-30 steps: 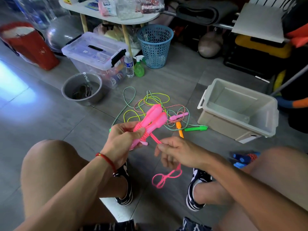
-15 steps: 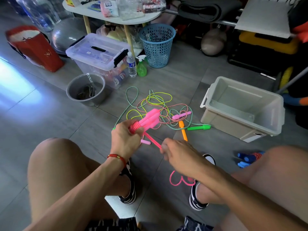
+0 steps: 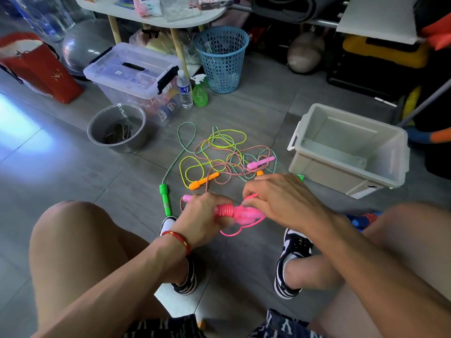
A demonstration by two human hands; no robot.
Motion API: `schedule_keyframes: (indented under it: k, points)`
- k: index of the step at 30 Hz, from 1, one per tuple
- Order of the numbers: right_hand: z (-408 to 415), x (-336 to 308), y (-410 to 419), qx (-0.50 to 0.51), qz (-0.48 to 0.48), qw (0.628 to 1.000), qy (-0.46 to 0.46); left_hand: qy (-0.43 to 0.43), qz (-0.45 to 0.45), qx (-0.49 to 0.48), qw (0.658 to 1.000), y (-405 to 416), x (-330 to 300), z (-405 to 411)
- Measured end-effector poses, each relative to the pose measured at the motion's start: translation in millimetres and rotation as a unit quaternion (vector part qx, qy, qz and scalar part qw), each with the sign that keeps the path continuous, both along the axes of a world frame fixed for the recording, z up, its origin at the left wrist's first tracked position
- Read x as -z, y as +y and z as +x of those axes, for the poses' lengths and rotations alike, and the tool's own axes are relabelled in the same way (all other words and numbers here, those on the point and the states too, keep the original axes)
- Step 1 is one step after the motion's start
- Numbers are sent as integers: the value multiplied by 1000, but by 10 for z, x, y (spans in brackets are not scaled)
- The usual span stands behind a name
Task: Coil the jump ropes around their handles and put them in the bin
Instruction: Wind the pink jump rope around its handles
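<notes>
My left hand [image 3: 203,215] grips the two pink handles [image 3: 235,212] of a jump rope, held level between my knees. Several turns of the pink rope [image 3: 225,209] lie wound around them. My right hand [image 3: 280,198] pinches the pink rope just above the handles, and a loose pink loop [image 3: 234,232] hangs below. On the floor beyond lies a tangle of ropes [image 3: 219,154] with a green handle [image 3: 164,198], an orange handle [image 3: 203,181] and a pink handle [image 3: 261,162]. The open grey bin [image 3: 346,172] stands at the right.
A grey bucket [image 3: 117,128], a lidded clear box [image 3: 136,71], a water bottle [image 3: 184,90], a green spray bottle [image 3: 200,92] and a blue basket [image 3: 222,57] stand behind the ropes. Blue handles [image 3: 361,219] show beside my right knee. My shoes rest below the hands.
The pink handles have turned from pointing up and away to lying level. More pink rope is wound on them, my right hand has risen over them, and the hanging loop is shorter.
</notes>
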State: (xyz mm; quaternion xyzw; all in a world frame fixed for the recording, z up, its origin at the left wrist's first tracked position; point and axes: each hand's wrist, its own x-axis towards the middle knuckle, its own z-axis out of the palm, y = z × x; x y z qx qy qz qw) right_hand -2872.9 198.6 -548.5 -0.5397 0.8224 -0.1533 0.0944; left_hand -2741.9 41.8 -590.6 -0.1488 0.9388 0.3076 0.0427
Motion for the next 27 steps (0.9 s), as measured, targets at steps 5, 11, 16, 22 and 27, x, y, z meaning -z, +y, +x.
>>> schedule_keyframes:
  k: [5,11,16,22,27]
  points:
    - [-88,81,-4,31,-14,999,22,37,63,37,997,83,-89,21]
    - [-167,24,-33,76,15,992,-98,82,70,33,994,119,-142,90]
    - [-344,24,-22,36,-17,958,-284,108,49,-3,993,120,-197,129]
    - [-543,176,38,3,-19,905,-425,128,168,32,977,111,-348,153]
    - [-422,368,-2,8,-57,869,-491,123,324,34,937,23,-383,169]
